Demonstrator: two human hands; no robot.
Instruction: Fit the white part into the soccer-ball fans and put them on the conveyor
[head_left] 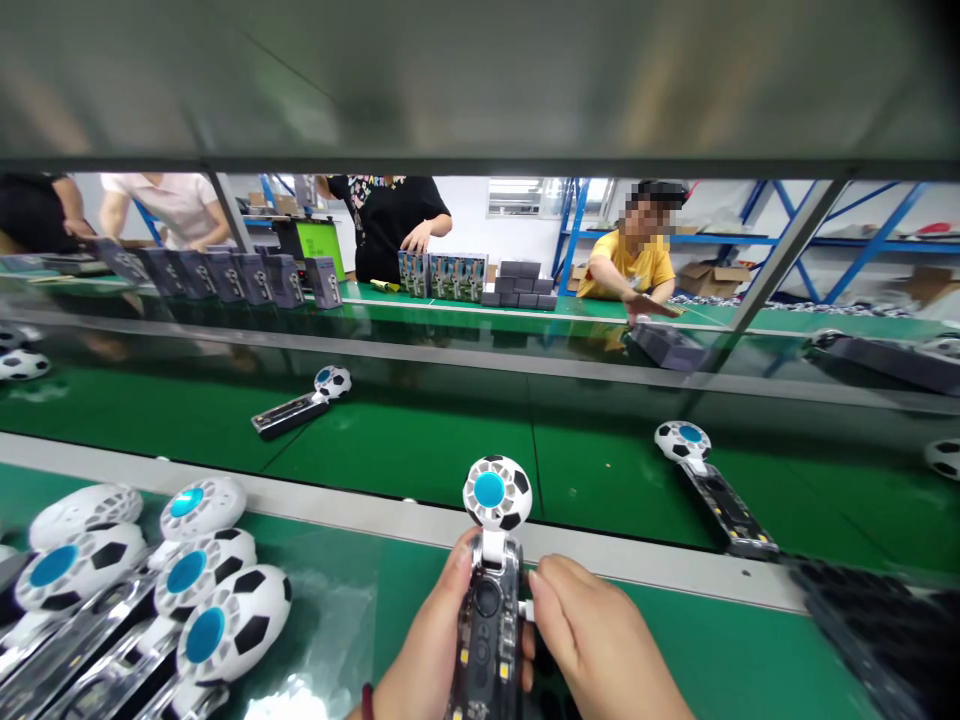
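Upright in front of me is a handheld fan (486,630) with a football-patterned head and a blue centre. Its clear handle shows a dark circuit board and small yellow parts. My left hand (429,640) wraps around the handle from the left. At the handle's right side my right hand (592,635) pinches a small white plug (526,609), which touches the handle's edge; its far end is hidden by the fingers. Several similar fans (236,625) lie heaped on the green worktop at my left.
A green conveyor belt (450,430) runs across, carrying a fan (304,400) and another fan (716,490). A black ridged tray (885,630) sits at right. Boxes (285,280) line the far bench, where co-workers (634,255) handle packaging. A metal shelf (480,80) hangs overhead.
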